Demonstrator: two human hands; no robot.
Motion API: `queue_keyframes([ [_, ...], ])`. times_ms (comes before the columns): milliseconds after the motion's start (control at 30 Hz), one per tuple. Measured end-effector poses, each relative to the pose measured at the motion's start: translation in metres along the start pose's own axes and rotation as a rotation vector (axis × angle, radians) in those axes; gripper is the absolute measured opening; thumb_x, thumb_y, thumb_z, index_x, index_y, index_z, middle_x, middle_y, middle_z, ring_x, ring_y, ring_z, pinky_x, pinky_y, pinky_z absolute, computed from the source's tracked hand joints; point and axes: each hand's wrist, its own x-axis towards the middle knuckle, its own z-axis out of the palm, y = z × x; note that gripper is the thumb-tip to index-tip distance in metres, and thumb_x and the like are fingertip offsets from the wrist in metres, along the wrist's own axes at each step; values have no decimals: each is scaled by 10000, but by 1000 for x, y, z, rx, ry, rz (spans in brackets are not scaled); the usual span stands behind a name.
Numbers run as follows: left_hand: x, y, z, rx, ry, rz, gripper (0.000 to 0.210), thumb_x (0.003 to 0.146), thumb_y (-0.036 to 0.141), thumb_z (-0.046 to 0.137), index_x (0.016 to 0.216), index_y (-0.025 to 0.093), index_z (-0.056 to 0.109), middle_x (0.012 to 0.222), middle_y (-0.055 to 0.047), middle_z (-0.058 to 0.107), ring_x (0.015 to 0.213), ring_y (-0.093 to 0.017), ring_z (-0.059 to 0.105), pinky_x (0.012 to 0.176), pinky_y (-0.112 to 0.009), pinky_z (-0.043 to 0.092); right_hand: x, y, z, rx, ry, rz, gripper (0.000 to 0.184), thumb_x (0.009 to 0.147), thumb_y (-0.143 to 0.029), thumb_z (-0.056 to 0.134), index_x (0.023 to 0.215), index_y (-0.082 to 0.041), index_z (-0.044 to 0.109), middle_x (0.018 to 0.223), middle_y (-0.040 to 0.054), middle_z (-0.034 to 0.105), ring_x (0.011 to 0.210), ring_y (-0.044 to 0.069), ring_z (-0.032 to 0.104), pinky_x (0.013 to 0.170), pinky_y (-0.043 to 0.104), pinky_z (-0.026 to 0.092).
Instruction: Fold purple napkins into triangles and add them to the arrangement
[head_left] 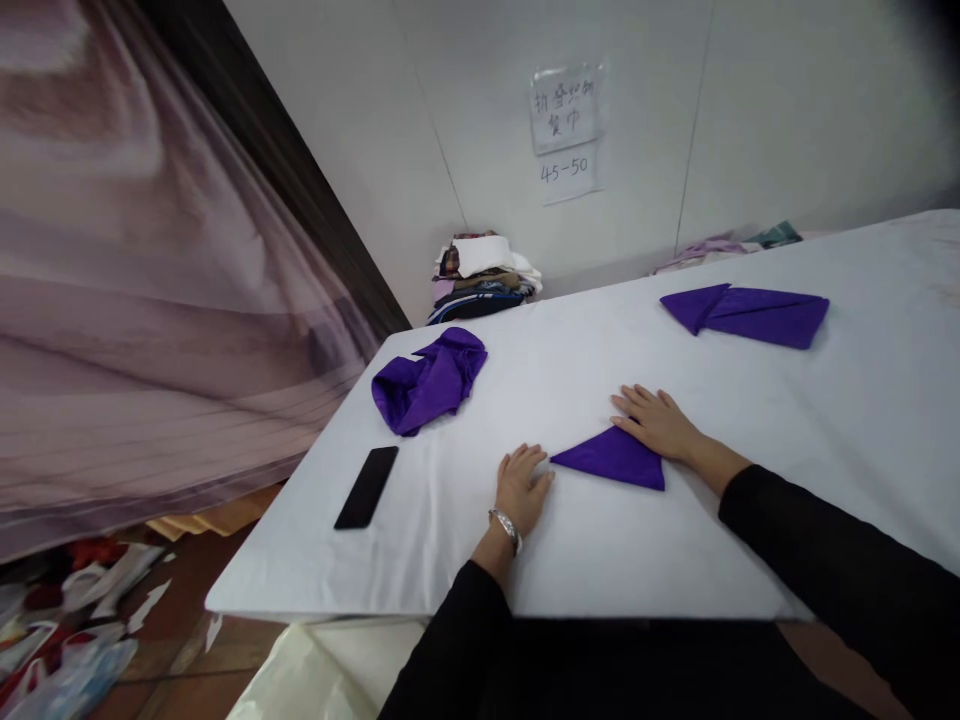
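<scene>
1. Landmark: black phone-like slab [367, 488], lying flat on the white-covered table [442, 560]. Places below are relative to it.
2. Folded purple triangle [619, 460]: on the table, right of the slab, well apart; narrow tip points back toward the slab.
3. Left hand [521, 492]: between slab and triangle, palm down, fingers a bit apart, just beside the tip. Clamped on nothing. Silver bracelet [507, 530] on the wrist.
4. Right hand [664, 425]: farther right of the slab, laid over the triangle's far edge, fingers extended, not curled round it. Touching, no pinch visible.
5. Crumpled purple cloth [441, 388]: near the slab, beyond it and slightly right.
6. Second folded purple cloth [772, 316]: far right of the slab, toward the table's back edge.
7. Clothes stack [487, 272]: beyond the slab and to its right, by the wall [645, 160].
</scene>
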Motion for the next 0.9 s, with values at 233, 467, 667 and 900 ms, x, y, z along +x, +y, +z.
queue_keyframes([
  [233, 18, 10, 7, -95, 6, -16, 124, 744, 140, 598, 831, 225, 618, 1195, -30, 586, 1237, -200, 400, 1057, -478, 259, -1, -1, -2, 9, 4, 2, 609, 867, -599, 204, 1345, -262, 374, 1449, 64, 289, 1331, 275, 192, 1042, 533, 159],
  [467, 22, 6, 4, -69, -54, 75, 224, 702, 51, 551, 820, 231, 612, 1219, -20, 568, 1251, -203, 381, 1065, -480, 250, 1, -1, -2, 10, 2, -5, 607, 872, -590, 207, 1338, -246, 387, 1447, 76, 289, 1328, 279, 197, 1040, 528, 157],
  [667, 31, -4, 7, 12, -70, 205, 242, 669, 36, 468, 801, 206, 578, 1190, -42, 580, 1246, -223, 384, 1045, -492, 282, 2, -7, -8, 18, -19, 9, 639, 863, -609, 212, 1352, -230, 369, 1452, 80, 279, 1334, 267, 178, 1053, 482, 117],
  [900, 39, -23, 10, 75, 0, 394, 255, 661, 58, 409, 795, 220, 552, 1119, -42, 610, 1210, -239, 431, 980, -503, 378, 0, -15, -18, 93, -13, 12, 674, 861, -632, 181, 1373, -222, 334, 1467, 78, 239, 1344, 244, 136, 1060, 443, 57],
])
